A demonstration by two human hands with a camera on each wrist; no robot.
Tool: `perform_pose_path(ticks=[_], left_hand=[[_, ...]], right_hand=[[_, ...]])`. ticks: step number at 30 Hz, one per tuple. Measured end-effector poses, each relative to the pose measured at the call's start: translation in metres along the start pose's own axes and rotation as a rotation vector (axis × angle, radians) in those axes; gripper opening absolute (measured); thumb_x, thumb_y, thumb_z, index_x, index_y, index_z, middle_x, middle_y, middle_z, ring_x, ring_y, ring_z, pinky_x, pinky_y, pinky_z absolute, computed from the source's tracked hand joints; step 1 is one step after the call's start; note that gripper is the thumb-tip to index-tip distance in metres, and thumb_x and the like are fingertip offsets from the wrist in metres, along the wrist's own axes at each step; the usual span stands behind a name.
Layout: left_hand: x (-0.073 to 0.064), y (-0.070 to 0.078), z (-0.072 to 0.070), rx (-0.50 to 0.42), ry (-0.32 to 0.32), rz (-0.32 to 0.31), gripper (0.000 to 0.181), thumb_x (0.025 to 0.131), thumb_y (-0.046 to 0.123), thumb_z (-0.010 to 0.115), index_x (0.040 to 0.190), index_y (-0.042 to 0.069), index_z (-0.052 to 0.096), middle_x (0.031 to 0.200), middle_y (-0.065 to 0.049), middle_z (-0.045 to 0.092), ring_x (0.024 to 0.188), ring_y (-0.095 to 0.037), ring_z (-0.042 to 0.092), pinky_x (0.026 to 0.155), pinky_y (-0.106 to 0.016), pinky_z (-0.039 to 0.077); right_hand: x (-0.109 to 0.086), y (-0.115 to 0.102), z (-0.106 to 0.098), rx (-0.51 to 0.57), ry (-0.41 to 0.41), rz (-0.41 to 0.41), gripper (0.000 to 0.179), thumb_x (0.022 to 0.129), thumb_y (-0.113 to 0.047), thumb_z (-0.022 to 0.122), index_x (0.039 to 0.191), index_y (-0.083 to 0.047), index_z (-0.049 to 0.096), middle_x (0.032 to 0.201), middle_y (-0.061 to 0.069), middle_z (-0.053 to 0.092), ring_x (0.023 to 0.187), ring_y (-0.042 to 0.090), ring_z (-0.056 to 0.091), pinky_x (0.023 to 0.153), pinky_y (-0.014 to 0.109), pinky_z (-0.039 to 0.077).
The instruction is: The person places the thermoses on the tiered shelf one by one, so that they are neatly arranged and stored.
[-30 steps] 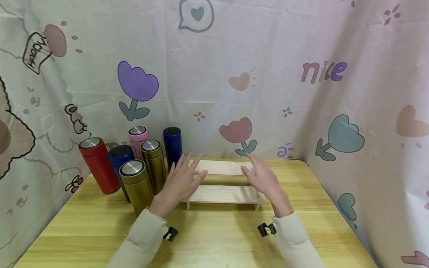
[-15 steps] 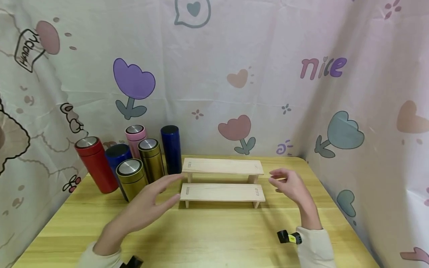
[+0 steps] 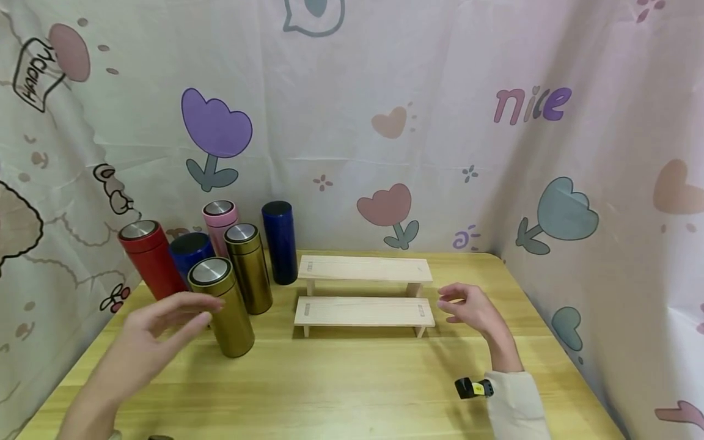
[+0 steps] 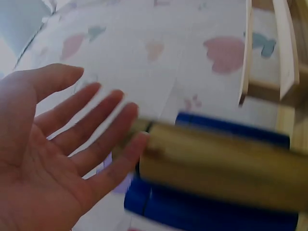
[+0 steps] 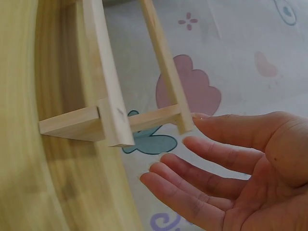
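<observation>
My left hand [image 3: 148, 342], fingers loosely extended and holding nothing, hovers at the near gold thermos [image 3: 228, 324], its fingertips overlapping that bottle in the head view. The left wrist view shows the same gold thermos [image 4: 216, 163] blurred, lying across in front of the spread fingers. Beside the right end of a two-step wooden rack [image 3: 363, 311] is my right hand [image 3: 470, 308], relaxed and holding nothing. From the right wrist, the thumb tip appears right by the end of the rack's upper board [image 5: 168, 72]. Both rack steps are bare pale wood.
Around the near gold thermos stand a red thermos [image 3: 154, 263], a blue one [image 3: 189, 250], a pink one [image 3: 220, 226], another gold one [image 3: 250, 275] and a tall blue one [image 3: 282, 244]. A patterned cloth [image 3: 330, 104] hangs behind the wooden table [image 3: 352, 391].
My left hand has moved from over the rack leftward and nearer, to the near gold thermos. My right hand has shifted right, off the rack to its right end. The bottles stay in place.
</observation>
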State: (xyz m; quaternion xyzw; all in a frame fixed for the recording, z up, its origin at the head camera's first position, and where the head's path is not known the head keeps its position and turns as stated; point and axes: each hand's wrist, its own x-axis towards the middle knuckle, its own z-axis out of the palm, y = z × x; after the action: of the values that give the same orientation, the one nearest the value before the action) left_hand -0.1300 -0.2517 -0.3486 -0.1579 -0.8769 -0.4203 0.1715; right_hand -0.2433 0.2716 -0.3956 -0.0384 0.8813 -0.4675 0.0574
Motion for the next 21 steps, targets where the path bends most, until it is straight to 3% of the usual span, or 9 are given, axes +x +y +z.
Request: perform_pose_path(ticks=[4,7,11,15,21], left_hand=[[-0.003,-0.02,-0.011,-0.044,0.129,-0.039,0.015,0.096,-0.001,0.068,0.108,0.006,0.072,0.101,0.011,0.076,0.092,0.002,0.072,0.083,-0.005,0.053],[-0.004,-0.035,-0.014,-0.064,0.165,-0.089,0.019,0.095,0.0,0.07,0.114,0.002,0.07,0.1,0.015,0.076,0.091,0.004,0.071,0.08,-0.006,0.054],[-0.004,-0.053,-0.01,-0.081,0.146,-0.15,0.03,0.095,0.005,0.072,0.123,0.0,0.065,0.104,0.022,0.074,0.094,0.008,0.069,0.079,-0.007,0.055],[-0.004,-0.068,-0.001,-0.108,0.106,-0.173,0.038,0.095,0.008,0.073,0.13,0.001,0.06,0.112,0.026,0.068,0.099,0.011,0.067,0.079,-0.008,0.056],[-0.002,-0.082,0.01,-0.098,0.051,-0.22,0.056,0.095,0.015,0.076,0.144,0.004,0.052,0.115,0.033,0.059,0.1,0.014,0.062,0.077,-0.009,0.057]], right_hand=[[0.003,0.005,0.002,0.025,-0.017,0.023,0.034,0.098,-0.007,0.068,0.127,0.011,0.061,0.125,0.03,0.064,0.102,0.033,0.071,0.082,0.044,0.065],[0.005,0.009,0.004,0.053,-0.025,0.04,0.036,0.098,-0.006,0.068,0.128,0.012,0.059,0.125,0.03,0.062,0.102,0.032,0.071,0.084,0.047,0.064],[0.008,0.014,0.006,0.101,-0.032,0.054,0.042,0.098,-0.003,0.067,0.134,0.013,0.055,0.128,0.033,0.061,0.103,0.034,0.071,0.085,0.048,0.064],[0.012,0.021,0.009,0.155,-0.044,0.059,0.045,0.097,-0.001,0.067,0.137,0.014,0.051,0.129,0.033,0.059,0.105,0.035,0.07,0.086,0.047,0.064],[0.016,0.03,0.014,0.208,-0.063,0.076,0.048,0.096,0.001,0.067,0.139,0.013,0.051,0.127,0.032,0.06,0.095,0.024,0.072,0.083,0.039,0.065]])
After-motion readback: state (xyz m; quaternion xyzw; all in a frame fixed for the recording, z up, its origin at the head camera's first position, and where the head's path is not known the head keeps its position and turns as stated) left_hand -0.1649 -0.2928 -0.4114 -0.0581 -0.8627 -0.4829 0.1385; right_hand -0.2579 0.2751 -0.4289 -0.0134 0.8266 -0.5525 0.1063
